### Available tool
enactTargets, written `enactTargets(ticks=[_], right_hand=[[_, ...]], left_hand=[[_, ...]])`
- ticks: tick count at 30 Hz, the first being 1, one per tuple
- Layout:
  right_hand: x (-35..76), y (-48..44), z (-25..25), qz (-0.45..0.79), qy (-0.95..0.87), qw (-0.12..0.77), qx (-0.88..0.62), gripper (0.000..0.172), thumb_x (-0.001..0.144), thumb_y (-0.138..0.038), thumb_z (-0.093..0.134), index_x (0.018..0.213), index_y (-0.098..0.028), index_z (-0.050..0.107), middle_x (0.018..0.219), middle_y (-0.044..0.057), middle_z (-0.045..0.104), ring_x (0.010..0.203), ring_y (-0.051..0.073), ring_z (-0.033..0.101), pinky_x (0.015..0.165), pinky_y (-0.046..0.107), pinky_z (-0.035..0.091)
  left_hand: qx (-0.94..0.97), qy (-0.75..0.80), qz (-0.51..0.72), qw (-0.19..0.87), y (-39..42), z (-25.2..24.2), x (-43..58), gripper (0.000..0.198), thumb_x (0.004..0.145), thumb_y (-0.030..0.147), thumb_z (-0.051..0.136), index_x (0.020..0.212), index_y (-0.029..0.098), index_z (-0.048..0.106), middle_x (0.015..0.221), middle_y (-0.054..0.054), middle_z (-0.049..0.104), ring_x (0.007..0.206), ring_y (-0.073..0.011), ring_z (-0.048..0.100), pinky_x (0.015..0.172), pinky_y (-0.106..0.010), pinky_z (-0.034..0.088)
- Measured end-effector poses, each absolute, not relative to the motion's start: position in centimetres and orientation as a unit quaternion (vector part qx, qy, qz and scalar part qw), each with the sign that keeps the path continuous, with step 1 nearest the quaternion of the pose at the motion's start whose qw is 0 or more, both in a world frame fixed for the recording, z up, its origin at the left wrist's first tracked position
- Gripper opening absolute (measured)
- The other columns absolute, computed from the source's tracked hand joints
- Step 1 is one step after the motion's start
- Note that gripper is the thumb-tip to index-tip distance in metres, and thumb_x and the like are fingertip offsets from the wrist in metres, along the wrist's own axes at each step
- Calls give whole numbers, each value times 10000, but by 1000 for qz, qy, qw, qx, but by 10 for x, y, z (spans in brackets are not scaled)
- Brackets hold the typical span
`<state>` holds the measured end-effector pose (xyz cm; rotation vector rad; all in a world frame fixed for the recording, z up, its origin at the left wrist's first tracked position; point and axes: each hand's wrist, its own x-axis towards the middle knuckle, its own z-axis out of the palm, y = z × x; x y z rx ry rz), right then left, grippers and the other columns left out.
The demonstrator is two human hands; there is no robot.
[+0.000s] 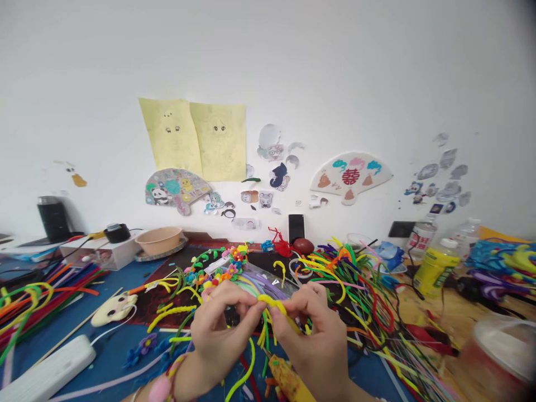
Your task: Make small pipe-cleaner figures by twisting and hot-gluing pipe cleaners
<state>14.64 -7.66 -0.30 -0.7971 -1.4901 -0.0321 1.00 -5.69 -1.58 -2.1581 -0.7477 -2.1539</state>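
**Yellow fuzzy stem (271, 303) pinched between two hands over a crowded worktop (111, 360)**

The stem sits just below the centre of the frame, raised above the clutter. The left hand (224, 324) pinches its left end, thumb and index finger pressed together on it. The right hand (314, 340) has its fingers closed on the other end, close to the left fingertips, with only a short stretch of yellow showing between. How the stem runs on behind the right fingers is hard to make out. A pink ball (160, 388) on a wristband sits at the left wrist.

Under the right hand, at the bottom of the frame, is a yellow, blotched object (291, 379). Just above and left of the hands lies a cluster of small colourful flowers (234, 265); to their right spreads a tangle of green, yellow and orange stems (347, 273). More stems (46, 290) fan out at the left edge, above a white power strip (52, 371) in the lower left corner.

Along the back stand a black flask (53, 219) at left, a peach bowl (159, 241) and, near the middle, a phone (296, 228) propped upright against the wall (268, 61). A bottle with a yellow label (435, 271) stands at right. Two yellow sheets (218, 151) hang upper left of centre, and a white fan (364, 170) right of centre.
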Motion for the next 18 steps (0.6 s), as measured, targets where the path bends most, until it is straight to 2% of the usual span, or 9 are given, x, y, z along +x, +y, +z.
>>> enactTargets(ticks=[3, 6, 9, 12, 15, 18], right_hand=[[147, -76, -2, -10, -666, 660, -347, 171, 714, -123, 593, 579, -187, 509, 498, -77, 422, 480, 92, 415, 637, 309, 382], [148, -75, -2, -17, -675, 655, -339, 165, 709, -114, 600, 585, -186, 518, 494, -81, 415, 480, 91, 412, 649, 314, 382], [148, -76, -1, -18, -677, 654, -337, 168, 716, -112, 599, 588, -185, 519, 495, -80, 409, 483, 91, 409, 657, 317, 379], [149, -76, 0, -15, -680, 651, -337, 169, 721, -115, 600, 592, -185, 517, 495, -81, 410, 486, 91, 409, 666, 321, 375], [150, -76, 0, -14, -685, 644, -340, 170, 722, -119, 606, 598, -188, 512, 493, -82, 414, 488, 93, 407, 671, 322, 369], [151, -76, 0, -13, -686, 642, -342, 165, 727, -133, 610, 609, -192, 512, 495, -79, 420, 493, 99, 411, 666, 318, 364]], left_hand=[[-701, -207, -681, 46, -55, -10, 3, 191, 699, 6, 669, 773, 172, 610, 581, 30, 585, 550, -114, 559, 537, -238, 454], [-733, -179, -652, 73, -55, -4, -4, 236, 710, -2, 654, 873, 167, 633, 639, 10, 633, 586, -123, 594, 559, -241, 484], [-770, -153, -616, 64, -56, 0, -10, 160, 806, 64, 569, 925, 148, 636, 676, -21, 648, 604, -128, 598, 559, -246, 493], [-764, -149, -626, 39, -57, 2, -13, 171, 896, 144, 456, 848, 144, 621, 626, -21, 613, 596, -132, 580, 579, -267, 496], [-770, -157, -617, 41, -57, 3, -12, 97, 835, 81, 539, 851, 142, 614, 647, -16, 619, 607, -126, 581, 593, -261, 491], [-787, -162, -592, 54, -57, 3, -10, 226, 740, 15, 628, 923, 148, 618, 700, -21, 650, 620, -124, 598, 583, -244, 494]])
